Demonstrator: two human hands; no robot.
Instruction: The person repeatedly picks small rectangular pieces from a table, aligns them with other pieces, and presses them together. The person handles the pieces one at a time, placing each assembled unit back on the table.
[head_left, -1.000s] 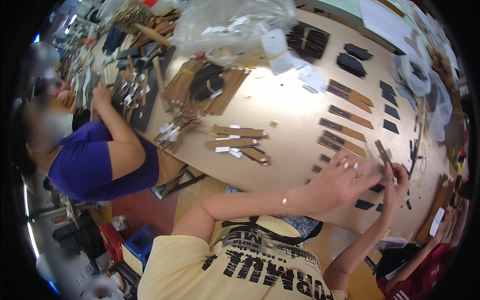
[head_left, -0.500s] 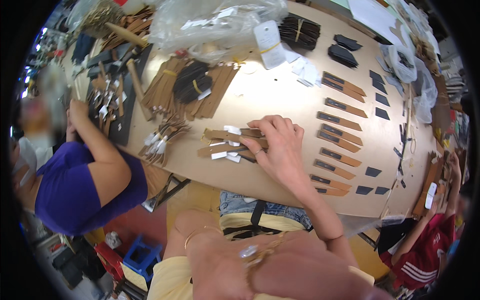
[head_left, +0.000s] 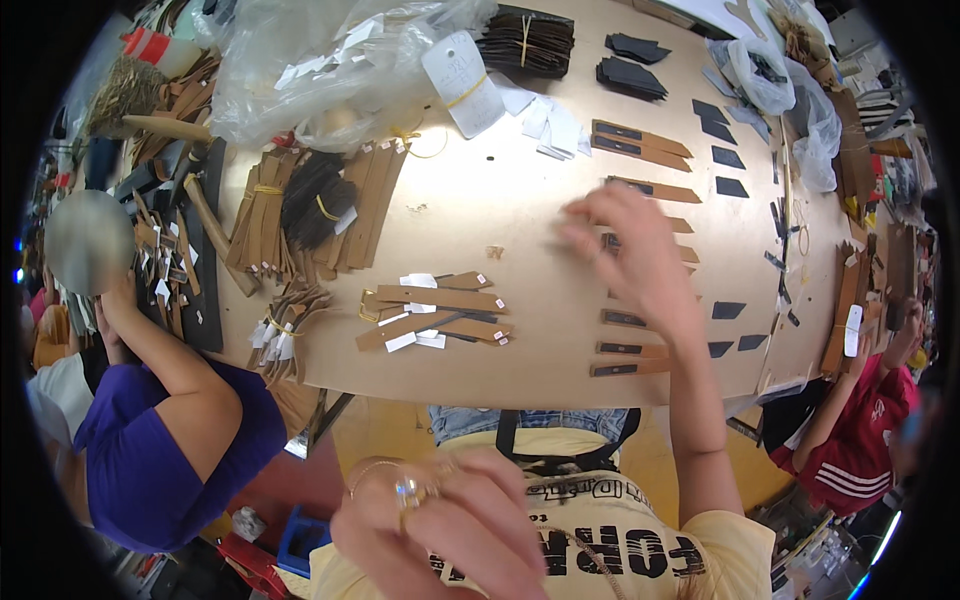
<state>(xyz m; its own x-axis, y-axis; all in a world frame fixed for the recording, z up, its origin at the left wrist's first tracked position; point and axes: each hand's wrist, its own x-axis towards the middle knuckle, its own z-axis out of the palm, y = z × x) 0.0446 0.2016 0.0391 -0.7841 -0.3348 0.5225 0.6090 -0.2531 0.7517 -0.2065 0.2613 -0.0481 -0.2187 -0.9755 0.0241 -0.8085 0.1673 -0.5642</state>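
Note:
My right hand hangs over the column of brown leather strips with dark inlaid pieces, hiding the middle ones. Its thumb and fingers are apart, slightly blurred, and nothing shows between them. My left hand is close to the camera at the bottom, wearing a ring, its fingers curled; whatever they may hold is hidden. In front of me on the table lies a loose pile of brown strips with white tags, touched by neither hand.
Left of the pile are a bundle of tagged strips, banded brown strips and a dark bundle. Dark pieces lie at right. A plastic bag sits at the back. People work on both sides.
My right hand has let go of the tagged pile and moved right, over the column of strips. My left hand has shifted left, its fingers now showing curled. The view has shifted too.

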